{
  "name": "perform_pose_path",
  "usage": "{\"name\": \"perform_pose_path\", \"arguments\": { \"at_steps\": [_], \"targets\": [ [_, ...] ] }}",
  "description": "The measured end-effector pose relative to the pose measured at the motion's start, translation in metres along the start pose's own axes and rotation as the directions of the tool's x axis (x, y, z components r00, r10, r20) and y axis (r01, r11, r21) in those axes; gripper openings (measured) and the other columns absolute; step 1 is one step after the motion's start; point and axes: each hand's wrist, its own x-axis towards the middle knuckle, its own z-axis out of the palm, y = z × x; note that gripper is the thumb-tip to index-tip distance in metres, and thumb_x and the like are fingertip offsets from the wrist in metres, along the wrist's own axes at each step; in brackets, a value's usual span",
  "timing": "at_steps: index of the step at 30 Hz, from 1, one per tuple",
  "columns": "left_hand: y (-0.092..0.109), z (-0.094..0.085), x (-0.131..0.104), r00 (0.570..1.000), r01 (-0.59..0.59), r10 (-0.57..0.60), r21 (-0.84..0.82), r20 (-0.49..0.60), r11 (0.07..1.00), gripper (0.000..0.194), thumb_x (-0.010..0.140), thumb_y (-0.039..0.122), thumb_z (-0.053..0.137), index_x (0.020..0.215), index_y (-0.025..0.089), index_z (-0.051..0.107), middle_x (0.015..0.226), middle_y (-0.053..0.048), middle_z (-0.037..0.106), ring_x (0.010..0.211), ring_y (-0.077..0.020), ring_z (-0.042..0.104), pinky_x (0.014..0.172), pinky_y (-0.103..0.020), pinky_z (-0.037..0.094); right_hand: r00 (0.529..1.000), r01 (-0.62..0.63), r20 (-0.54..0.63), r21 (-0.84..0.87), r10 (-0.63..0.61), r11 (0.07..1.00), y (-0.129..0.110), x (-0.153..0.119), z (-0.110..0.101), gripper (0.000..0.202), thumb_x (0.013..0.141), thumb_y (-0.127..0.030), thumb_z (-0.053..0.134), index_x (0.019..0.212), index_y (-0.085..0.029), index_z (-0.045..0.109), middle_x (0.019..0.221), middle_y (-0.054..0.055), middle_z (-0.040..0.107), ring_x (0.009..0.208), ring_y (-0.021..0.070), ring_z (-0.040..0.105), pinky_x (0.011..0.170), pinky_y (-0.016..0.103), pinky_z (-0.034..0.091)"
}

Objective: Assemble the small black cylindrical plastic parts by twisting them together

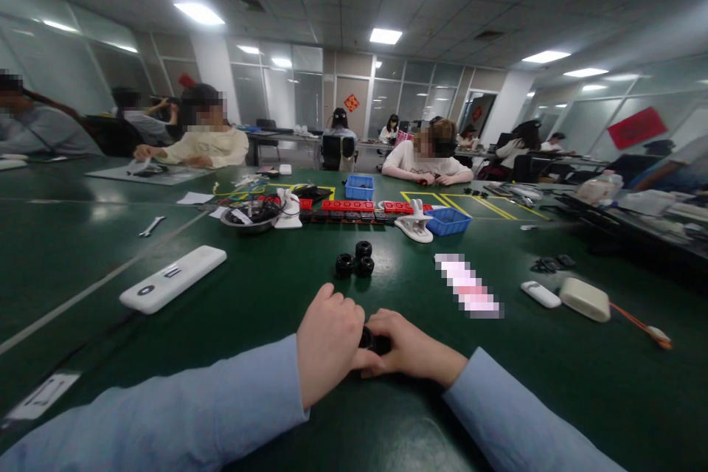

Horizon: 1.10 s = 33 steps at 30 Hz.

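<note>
My left hand [333, 340] and my right hand [403, 346] meet low in the middle of the view, above the green table [265, 273]. Between them is a black round part [380, 343], mostly covered by the fingers. The right hand is closed around this part. The left hand's fingers are curled, its thumb reaching along the front of the part; what lies inside its palm is hidden. Just beyond the hands stand several black wheels [363, 265], grouped close together.
A white power strip [174, 280] and a wrench [152, 226] lie left. Farther back are a metal bowl [250, 215], red-topped strips [348, 206] and blue bins [359, 186] [448, 220]. A beige case [585, 299] sits right. People sit at tables beyond.
</note>
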Motion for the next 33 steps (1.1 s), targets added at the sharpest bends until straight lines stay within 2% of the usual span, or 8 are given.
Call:
{"name": "perform_pose_path", "arguments": {
  "at_steps": [5,7,11,14,16,19,22,33],
  "targets": [
    [0.000,-0.002,-0.001,0.999,0.022,-0.022,-0.008,-0.035,1.000,0.067,0.068,0.075,0.043,0.069,0.011,0.062,0.069,-0.011,0.061,0.071,-0.0269,0.055,0.074,-0.042,0.036,1.000,0.003,-0.006,-0.022,-0.003,1.000,0.000,0.001,0.001,0.033,0.061,-0.043,0.075,0.071,-0.015,0.061,0.070,-0.001,0.057,0.070,0.0146,0.048,0.065,0.025,0.035],
    [-0.002,-0.006,-0.002,0.999,-0.005,0.003,-0.037,-0.054,0.999,0.063,0.071,0.072,0.043,0.073,0.012,0.063,0.073,-0.011,0.061,0.076,-0.0269,0.055,0.076,-0.042,0.036,1.000,0.015,-0.011,-0.008,-0.016,1.000,0.002,0.000,0.001,0.035,0.062,-0.046,0.074,0.074,-0.016,0.062,0.073,0.000,0.059,0.071,0.0152,0.049,0.067,0.026,0.037],
    [-0.015,-0.020,-0.001,0.979,-0.204,0.205,-0.233,-0.021,0.951,0.041,0.073,0.055,0.060,0.093,0.018,0.063,0.091,-0.005,0.063,0.088,-0.0221,0.054,0.080,-0.036,0.037,0.999,0.024,-0.033,0.050,-0.023,0.998,0.002,-0.002,0.001,0.038,0.062,-0.048,0.073,0.086,-0.018,0.066,0.084,0.002,0.062,0.078,0.0177,0.052,0.072,0.028,0.038],
    [-0.030,-0.024,0.004,0.916,-0.361,0.400,-0.373,0.029,0.855,0.033,0.075,0.037,0.066,0.104,0.024,0.061,0.106,-0.001,0.062,0.097,-0.0192,0.053,0.082,-0.030,0.039,0.999,0.022,-0.033,0.069,-0.019,0.997,0.000,-0.003,-0.001,0.047,0.062,-0.043,0.075,0.103,-0.022,0.064,0.091,0.002,0.062,0.084,0.0192,0.053,0.074,0.029,0.039],
    [-0.039,-0.022,0.009,0.886,-0.398,0.460,-0.408,0.061,0.822,0.035,0.074,0.028,0.068,0.108,0.026,0.060,0.108,-0.001,0.062,0.099,-0.0186,0.053,0.084,-0.029,0.039,1.000,0.018,-0.014,0.055,-0.017,0.998,-0.002,-0.002,-0.003,0.048,0.062,-0.041,0.075,0.104,-0.022,0.063,0.091,0.002,0.062,0.084,0.0192,0.053,0.075,0.029,0.038],
    [-0.048,-0.014,0.015,0.858,-0.393,0.496,-0.451,0.135,0.802,0.039,0.072,0.019,0.069,0.110,0.025,0.060,0.108,-0.001,0.063,0.100,-0.0182,0.054,0.086,-0.028,0.040,1.000,0.002,0.018,0.030,-0.002,1.000,-0.003,-0.002,-0.004,0.040,0.062,-0.042,0.075,0.094,-0.020,0.066,0.085,0.001,0.062,0.081,0.0183,0.053,0.074,0.029,0.037],
    [-0.051,-0.006,0.018,0.856,-0.369,0.491,-0.471,0.164,0.801,0.042,0.071,0.020,0.069,0.112,0.026,0.059,0.108,-0.002,0.062,0.101,-0.0186,0.053,0.087,-0.028,0.041,1.000,-0.013,0.019,0.027,0.012,1.000,-0.004,-0.001,-0.005,0.038,0.061,-0.041,0.076,0.089,-0.018,0.066,0.082,0.001,0.061,0.079,0.0178,0.052,0.072,0.028,0.037],
    [-0.048,-0.006,0.020,0.846,-0.381,0.486,-0.390,0.220,0.839,0.046,0.073,0.027,0.068,0.117,0.027,0.056,0.094,-0.003,0.059,0.088,-0.0190,0.055,0.073,-0.028,0.042,0.999,-0.016,0.048,0.025,0.014,1.000,-0.007,-0.002,-0.008,0.040,0.063,-0.042,0.074,0.097,-0.021,0.066,0.078,0.000,0.057,0.078,0.0171,0.050,0.070,0.027,0.035]
  ]
}}
